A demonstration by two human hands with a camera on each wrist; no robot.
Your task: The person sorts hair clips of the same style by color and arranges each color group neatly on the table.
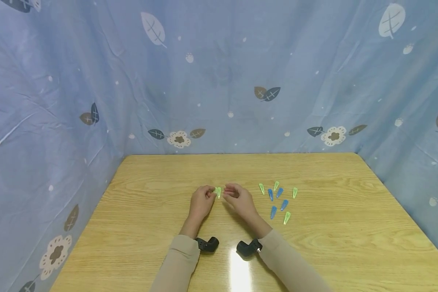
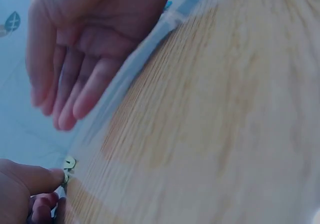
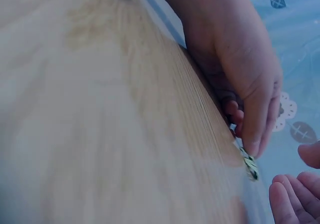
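Note:
Two light green snap hair clips lie side by side between the hands. My left hand (image 1: 201, 201) pinches the left green hair clip (image 1: 215, 190) with its thumb and finger, which hide part of it. Just to its right is the other green hair clip (image 1: 219, 192), which also shows in the left wrist view as a small green end (image 2: 70, 162). My right hand (image 1: 241, 202) is held to the right of the pair, fingers relaxed and slightly bent. Its palm, seen in the left wrist view, holds nothing.
Farther right on the wooden table (image 1: 149, 174) lie several loose clips, blue ones such as this blue hair clip (image 1: 273, 212) and green ones such as this green hair clip (image 1: 286, 218). A patterned blue curtain (image 1: 222, 73) hangs behind the table and along both sides.

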